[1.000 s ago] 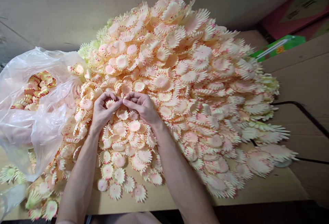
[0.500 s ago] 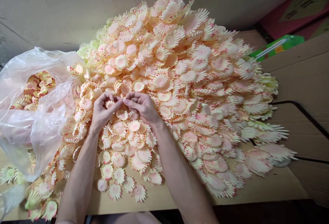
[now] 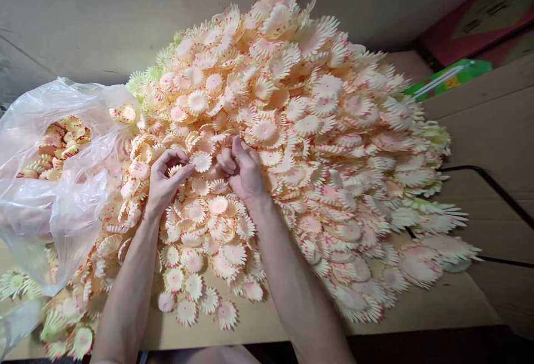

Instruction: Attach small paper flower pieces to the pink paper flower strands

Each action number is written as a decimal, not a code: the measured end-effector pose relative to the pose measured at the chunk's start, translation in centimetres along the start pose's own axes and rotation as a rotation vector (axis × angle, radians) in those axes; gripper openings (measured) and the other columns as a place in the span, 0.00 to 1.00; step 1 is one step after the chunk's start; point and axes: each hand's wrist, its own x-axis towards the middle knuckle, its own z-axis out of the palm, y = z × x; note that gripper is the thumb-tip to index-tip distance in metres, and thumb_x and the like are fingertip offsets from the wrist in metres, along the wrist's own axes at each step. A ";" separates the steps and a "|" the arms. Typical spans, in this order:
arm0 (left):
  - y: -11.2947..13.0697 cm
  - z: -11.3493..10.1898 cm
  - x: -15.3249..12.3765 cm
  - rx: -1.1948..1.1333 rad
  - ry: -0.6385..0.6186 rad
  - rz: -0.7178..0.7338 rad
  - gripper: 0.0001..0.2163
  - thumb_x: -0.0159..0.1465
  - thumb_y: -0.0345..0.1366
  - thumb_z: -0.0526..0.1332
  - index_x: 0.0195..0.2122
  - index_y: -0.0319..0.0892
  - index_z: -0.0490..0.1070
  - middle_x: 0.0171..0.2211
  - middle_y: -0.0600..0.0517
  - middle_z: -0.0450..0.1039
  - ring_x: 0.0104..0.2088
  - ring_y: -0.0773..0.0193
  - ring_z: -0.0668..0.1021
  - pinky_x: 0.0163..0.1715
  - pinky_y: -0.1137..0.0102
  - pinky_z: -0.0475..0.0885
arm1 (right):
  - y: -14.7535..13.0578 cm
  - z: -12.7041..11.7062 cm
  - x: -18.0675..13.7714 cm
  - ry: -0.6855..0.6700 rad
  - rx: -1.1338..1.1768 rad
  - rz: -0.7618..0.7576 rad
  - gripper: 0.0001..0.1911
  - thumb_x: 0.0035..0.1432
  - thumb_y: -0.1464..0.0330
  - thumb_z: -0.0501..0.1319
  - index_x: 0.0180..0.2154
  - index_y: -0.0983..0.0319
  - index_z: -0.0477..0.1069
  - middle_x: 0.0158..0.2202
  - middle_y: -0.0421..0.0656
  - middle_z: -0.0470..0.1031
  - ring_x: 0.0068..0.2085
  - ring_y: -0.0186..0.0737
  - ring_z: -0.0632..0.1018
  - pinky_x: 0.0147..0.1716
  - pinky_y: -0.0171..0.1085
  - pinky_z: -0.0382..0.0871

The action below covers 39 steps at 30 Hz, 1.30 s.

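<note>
A big heap of pale pink and cream artificial flower heads (image 3: 317, 130) covers the table. My left hand (image 3: 164, 180) is curled, pinching a small stack of flower heads (image 3: 200, 161) at its fingertips. My right hand (image 3: 244, 169) is closed in a loose fist just right of that stack, fingertips dipping into the heap; what it grips I cannot make out. Both forearms reach up from the bottom edge.
A clear plastic bag (image 3: 54, 197) holding darker yellow-red flower heads lies at the left. Loose flower heads lie along the cardboard table front (image 3: 438, 303). A green box (image 3: 453, 74) and cardboard sheets stand at the right, with a black metal bar (image 3: 496, 183).
My hands were joined fingertip to fingertip over one flower head. Now the right hand has pulled away up and right into the heap, and the left hand keeps the flower heads.
</note>
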 end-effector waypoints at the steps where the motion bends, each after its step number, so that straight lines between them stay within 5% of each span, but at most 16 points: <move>1: 0.1 0.1 0.0 -0.008 -0.009 -0.001 0.12 0.53 0.36 0.72 0.34 0.42 0.71 0.32 0.54 0.72 0.33 0.70 0.76 0.36 0.74 0.74 | 0.2 0.1 -0.1 -0.022 -0.037 0.005 0.23 0.55 0.49 0.66 0.31 0.57 0.60 0.18 0.30 0.54 0.20 0.28 0.55 0.19 0.32 0.52; 7: 0.0 0.2 -0.2 -0.042 -0.065 0.018 0.13 0.60 0.44 0.68 0.40 0.44 0.72 0.39 0.48 0.78 0.37 0.65 0.79 0.36 0.71 0.76 | 1.2 0.3 -0.2 0.021 -0.189 0.012 0.24 0.44 0.59 0.75 0.35 0.59 0.63 0.30 0.35 0.68 0.29 0.29 0.70 0.24 0.30 0.64; 16: -0.1 0.2 -0.1 0.044 -0.139 0.170 0.24 0.62 0.59 0.56 0.47 0.44 0.71 0.49 0.43 0.77 0.51 0.58 0.78 0.54 0.61 0.72 | 1.0 0.4 -0.6 -0.273 -0.409 -0.020 0.17 0.47 0.61 0.74 0.36 0.63 0.76 0.24 0.36 0.70 0.24 0.28 0.66 0.23 0.32 0.60; 25: 0.1 0.4 -0.1 -0.005 -0.294 0.188 0.26 0.62 0.55 0.61 0.57 0.47 0.68 0.62 0.42 0.68 0.64 0.51 0.69 0.64 0.54 0.64 | 1.5 0.6 -0.5 -0.204 -0.383 -0.018 0.22 0.48 0.61 0.73 0.44 0.59 0.73 0.28 0.36 0.73 0.26 0.29 0.68 0.26 0.32 0.64; 29: -0.1 0.3 -0.1 -0.064 -0.361 0.149 0.34 0.58 0.59 0.62 0.62 0.49 0.63 0.64 0.41 0.66 0.66 0.47 0.66 0.64 0.51 0.65 | 1.3 0.5 -0.6 -0.202 -0.388 0.038 0.16 0.47 0.61 0.74 0.35 0.62 0.75 0.24 0.36 0.70 0.25 0.29 0.66 0.25 0.32 0.61; 34: -0.2 0.1 0.0 -0.057 -0.236 0.143 0.28 0.58 0.48 0.69 0.58 0.48 0.70 0.61 0.42 0.71 0.62 0.50 0.71 0.61 0.54 0.70 | 0.8 0.3 -0.6 -0.140 -0.272 0.003 0.15 0.48 0.60 0.73 0.30 0.62 0.72 0.23 0.34 0.66 0.23 0.28 0.65 0.23 0.32 0.59; 39: -0.1 0.2 0.1 0.085 -0.088 0.194 0.13 0.53 0.37 0.74 0.40 0.46 0.81 0.47 0.47 0.80 0.50 0.58 0.80 0.55 0.59 0.74 | 0.9 0.0 -0.4 -0.154 -0.244 0.014 0.16 0.47 0.58 0.74 0.30 0.62 0.74 0.25 0.36 0.71 0.25 0.28 0.68 0.26 0.31 0.63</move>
